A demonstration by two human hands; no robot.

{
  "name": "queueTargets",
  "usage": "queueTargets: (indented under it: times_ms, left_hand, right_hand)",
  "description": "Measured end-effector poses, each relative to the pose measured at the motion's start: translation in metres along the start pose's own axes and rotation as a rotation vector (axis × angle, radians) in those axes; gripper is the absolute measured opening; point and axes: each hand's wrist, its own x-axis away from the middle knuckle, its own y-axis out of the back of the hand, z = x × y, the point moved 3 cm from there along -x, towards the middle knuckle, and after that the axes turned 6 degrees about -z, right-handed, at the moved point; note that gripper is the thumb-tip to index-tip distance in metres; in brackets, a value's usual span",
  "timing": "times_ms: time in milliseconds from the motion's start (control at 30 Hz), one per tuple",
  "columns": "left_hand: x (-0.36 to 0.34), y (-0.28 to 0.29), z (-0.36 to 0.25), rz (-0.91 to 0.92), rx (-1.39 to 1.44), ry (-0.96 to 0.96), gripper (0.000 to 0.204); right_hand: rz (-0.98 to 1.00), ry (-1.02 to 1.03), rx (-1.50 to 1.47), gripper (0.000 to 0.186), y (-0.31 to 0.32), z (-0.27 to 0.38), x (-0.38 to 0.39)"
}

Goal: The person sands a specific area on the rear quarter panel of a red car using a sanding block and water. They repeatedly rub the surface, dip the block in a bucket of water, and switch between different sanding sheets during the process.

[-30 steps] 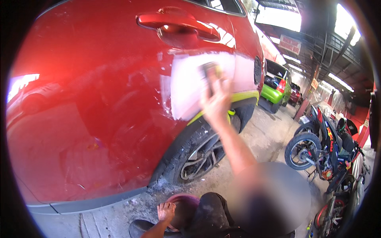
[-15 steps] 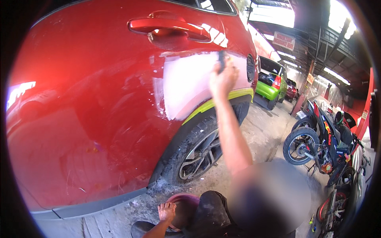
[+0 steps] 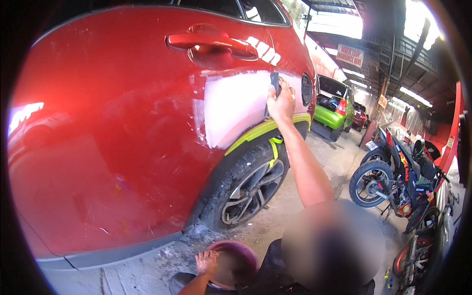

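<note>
My right hand is closed round a dark, narrow sanding block. It holds the block upright against the pale primed patch on the red car's rear side panel. Yellow-green masking tape edges the wheel arch below, and a loose tape end hangs over the tyre. Low down, my left hand rests at the left rim of a purple-pink basin, fingers stretched out. The basin seems to hold murky liquid. A blurred round area covers part of the lower middle.
The car's wheel stands just below the patch, with a round dark vent-like cover right of it. Motorcycles stand along the right side. Farther back is a green car with its tailgate raised.
My right hand and the block have moved slightly down and toward the round cover. The loose tape end and more of the basin now show. My left hand stays at the rim.
</note>
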Motion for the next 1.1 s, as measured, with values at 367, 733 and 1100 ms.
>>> queueTargets:
  times_ms: [367,733,1100]
  left_hand:
    - [-0.051,0.023,-0.044,0.055,0.596,0.627,0.045]
    - [-0.048,0.034,-0.105,-0.349,1.708,1.252,0.044]
    - [-0.074,0.01,-0.117,-0.369,1.075,1.197,0.061]
  right_hand:
    - [1.042,-1.492,-1.294,0.042,0.081,-0.08,0.34]
    - [1.689,-1.67,-1.249,0.036,0.058,-0.125,0.568]
    - [1.6,-1.191,-1.129,0.051,0.076,-0.125,0.611]
